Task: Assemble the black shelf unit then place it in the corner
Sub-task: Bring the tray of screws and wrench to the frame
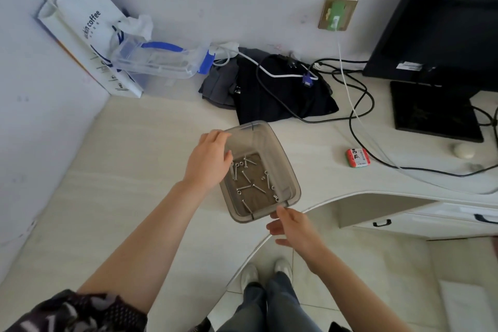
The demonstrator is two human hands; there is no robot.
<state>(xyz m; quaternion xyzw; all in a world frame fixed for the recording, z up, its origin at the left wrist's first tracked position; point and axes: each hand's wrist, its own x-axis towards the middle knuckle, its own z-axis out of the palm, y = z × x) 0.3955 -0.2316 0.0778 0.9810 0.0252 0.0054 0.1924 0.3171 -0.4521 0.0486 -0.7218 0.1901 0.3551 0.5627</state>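
Left hand (pixel 210 160) curls over left wall of bin (pixel 280 167), gripping it. Right hand (pixel 292 226) loose, thumb touching near rim. Screws (pixel 250 183) lie inside. Bin sits by desk's (pixel 134 170) curved front edge. No shelf unit in view. Step looks like fetching hardware; next move calls for picking out a screw.

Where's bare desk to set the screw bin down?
Widest bare patch: desk left of the screw bin, bordered by the left wall and the paper bag. Smaller strip between bin and red packet. Crowded at the back and right: clear container, dark clothes, cables, monitor.
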